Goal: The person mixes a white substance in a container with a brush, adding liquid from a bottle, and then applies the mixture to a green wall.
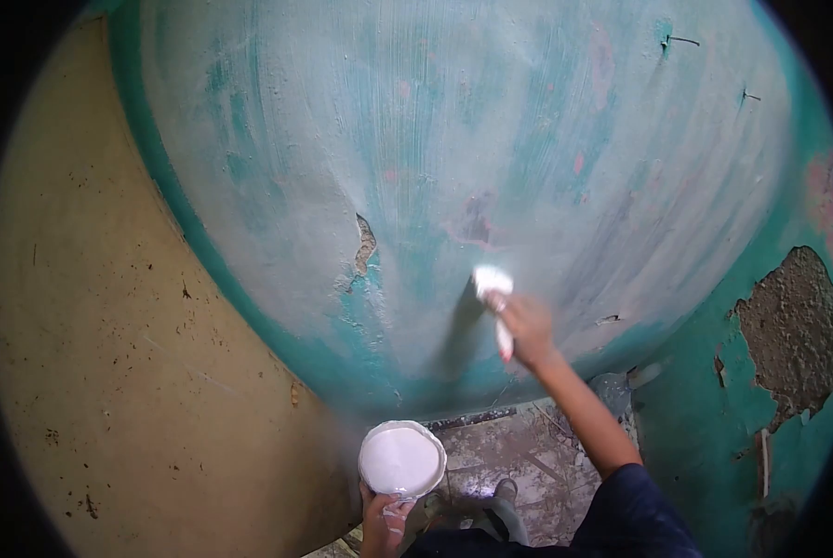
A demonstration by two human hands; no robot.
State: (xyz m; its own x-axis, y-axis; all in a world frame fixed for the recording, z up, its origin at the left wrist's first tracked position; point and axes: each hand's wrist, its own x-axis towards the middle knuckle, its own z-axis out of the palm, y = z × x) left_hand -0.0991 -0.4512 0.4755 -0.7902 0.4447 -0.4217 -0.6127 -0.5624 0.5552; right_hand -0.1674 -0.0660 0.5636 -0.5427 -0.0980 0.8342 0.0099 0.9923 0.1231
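Filler point(401, 462) wants thin, even strokes

The right hand point(528, 330) is closed round a filling knife point(491, 282), its white-loaded blade against the teal wall point(546, 139). The left hand point(384, 525) grips the bowl point(364, 445) of filler from beneath, low and well apart from the blade. Best, I judge, to hold the blade shallow, press steadily, and feather each pass toward the chipped patch point(365, 245).

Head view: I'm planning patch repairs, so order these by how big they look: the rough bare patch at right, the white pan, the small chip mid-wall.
1. rough bare patch
2. white pan, held in the left hand; nearer the camera, so true size against the patch is unsure
3. small chip
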